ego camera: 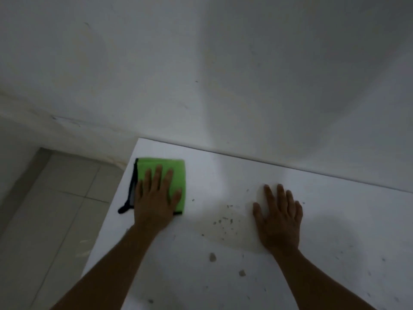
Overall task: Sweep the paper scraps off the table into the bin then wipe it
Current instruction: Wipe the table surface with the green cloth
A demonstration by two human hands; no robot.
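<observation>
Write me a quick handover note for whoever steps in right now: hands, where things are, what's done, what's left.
Left hand: flat, pressing the folded green cloth near the table's far left corner.
Right hand: open, flat on the table, holding nothing.
Small specks and marks lie between the hands and nearer the front.
Bin: not in view.
Done: no large scraps in view.
Left: wipe from the cloth rightward across the specks.

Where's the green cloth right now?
In the head view the green cloth lies flat near the table's far left corner, close to the wall, with the left hand pressed flat on it; the right hand rests apart on bare tabletop.
</observation>
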